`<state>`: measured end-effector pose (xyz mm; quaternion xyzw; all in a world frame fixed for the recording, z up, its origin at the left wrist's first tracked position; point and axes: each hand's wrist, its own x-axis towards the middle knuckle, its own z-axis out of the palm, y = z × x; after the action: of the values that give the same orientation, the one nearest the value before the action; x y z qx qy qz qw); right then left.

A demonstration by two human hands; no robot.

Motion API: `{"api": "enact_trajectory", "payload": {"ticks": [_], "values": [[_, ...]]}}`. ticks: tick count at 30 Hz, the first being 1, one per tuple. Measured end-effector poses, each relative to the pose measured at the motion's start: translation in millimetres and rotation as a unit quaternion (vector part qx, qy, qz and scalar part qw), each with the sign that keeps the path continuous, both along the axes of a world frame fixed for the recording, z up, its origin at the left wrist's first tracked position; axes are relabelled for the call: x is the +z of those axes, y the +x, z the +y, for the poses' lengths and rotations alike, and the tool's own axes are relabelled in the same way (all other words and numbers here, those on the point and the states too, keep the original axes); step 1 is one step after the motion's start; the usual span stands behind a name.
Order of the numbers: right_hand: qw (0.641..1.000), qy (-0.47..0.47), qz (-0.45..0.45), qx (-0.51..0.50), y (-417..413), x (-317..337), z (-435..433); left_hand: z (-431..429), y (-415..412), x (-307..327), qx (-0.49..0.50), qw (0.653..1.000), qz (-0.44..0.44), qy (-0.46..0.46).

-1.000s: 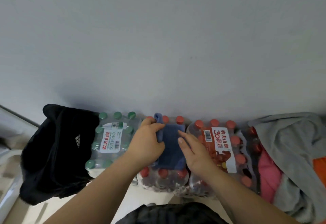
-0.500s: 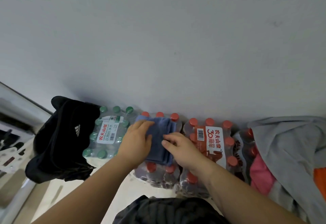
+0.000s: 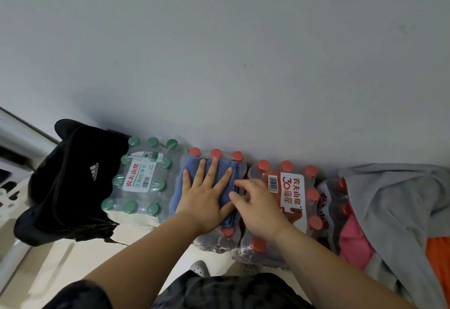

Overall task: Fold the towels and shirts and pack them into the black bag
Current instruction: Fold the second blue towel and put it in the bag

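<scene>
Left hand (image 3: 207,196) flat on folded blue towel (image 3: 193,169), fingers straight and spread, palm pressing down. Right hand (image 3: 259,207) at towel's right edge, fingers bent against folded layers; cannot tell whether pinching or only touching. Towel lies centre frame on red-capped bottle pack (image 3: 227,234), close to wall. Black bag (image 3: 68,187) at left of frame, beyond green-capped pack (image 3: 143,179). Labelled red-capped pack (image 3: 289,199) just right of my right hand. Grey garment (image 3: 389,199) heaped far right, over pink cloth (image 3: 353,238).
</scene>
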<state>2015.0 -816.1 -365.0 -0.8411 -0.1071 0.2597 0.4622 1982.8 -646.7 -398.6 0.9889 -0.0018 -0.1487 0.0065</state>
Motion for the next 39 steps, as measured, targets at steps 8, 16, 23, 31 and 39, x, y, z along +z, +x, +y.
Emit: {"api": "enact_trajectory", "payload": {"ticks": [8, 16, 23, 31, 39], "values": [[0.925, -0.176, -0.249, 0.229, 38.3, 0.8, 11.8, 15.3, -18.3, 15.8, 0.088, 0.976, -0.121, -0.156], [0.923, -0.167, -0.190, 0.290, 63.8, -8.9, 19.8, 48.8, -45.2, 38.0, 0.319, 0.917, -0.078, -0.228], [0.934, -0.196, -0.170, 0.245, 23.1, 9.4, 10.2, 76.0, -21.9, 38.0, 0.328, 0.905, 0.012, -0.270], [0.913, -0.275, -0.116, 0.279, 4.7, 48.4, 5.4, 106.8, 18.2, 41.9, 0.173, 0.910, -0.002, -0.376], [0.904, -0.283, -0.169, 0.271, 62.7, 19.7, 53.6, 105.0, 46.5, 45.1, -0.056, 0.986, 0.079, -0.137]]}}
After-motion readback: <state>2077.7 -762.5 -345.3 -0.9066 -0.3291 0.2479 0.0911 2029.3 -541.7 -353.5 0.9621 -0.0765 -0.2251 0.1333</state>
